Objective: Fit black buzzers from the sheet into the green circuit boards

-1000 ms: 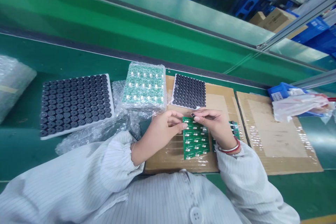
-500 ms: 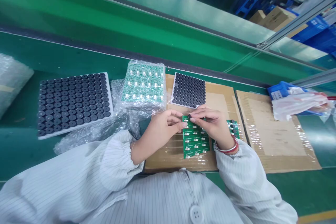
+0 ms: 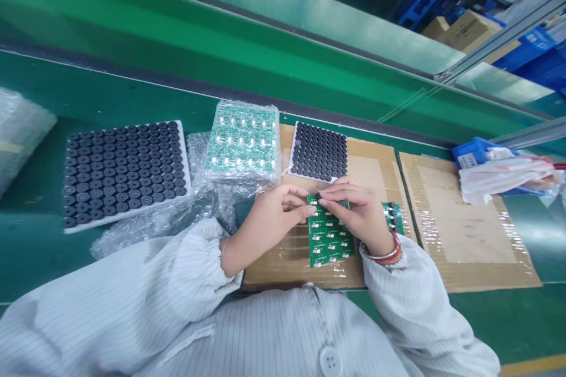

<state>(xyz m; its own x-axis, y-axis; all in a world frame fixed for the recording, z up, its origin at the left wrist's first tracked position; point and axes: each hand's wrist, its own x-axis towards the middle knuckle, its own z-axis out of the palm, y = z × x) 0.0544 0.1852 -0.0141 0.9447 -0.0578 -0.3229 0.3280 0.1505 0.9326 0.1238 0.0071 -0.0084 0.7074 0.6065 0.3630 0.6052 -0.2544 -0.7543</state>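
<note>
A green circuit board panel (image 3: 328, 241) with rows of small white connectors lies on the cardboard in front of me. My left hand (image 3: 283, 212) grips its upper left edge, thumb on top and fingers curled behind. Between the thumb and fingers of my right hand (image 3: 351, 206) is a small round black buzzer (image 3: 319, 196), at the panel's top left corner; whether it touches the board I cannot tell. A second green panel (image 3: 392, 217), with black round parts on it, is partly hidden behind my right wrist.
Behind my hands stands a white foam tray of small black buzzers (image 3: 319, 151). Left of it is a bubble-wrapped stack of green panels (image 3: 241, 140), then a larger tray of black round parts (image 3: 126, 171). A cardboard sheet (image 3: 469, 218) and a blue bin (image 3: 475, 153) are on the right.
Almost nothing differs. My right hand has shifted very slightly at the panel's top corner, still pinching the black buzzer; the left hand keeps its hold.
</note>
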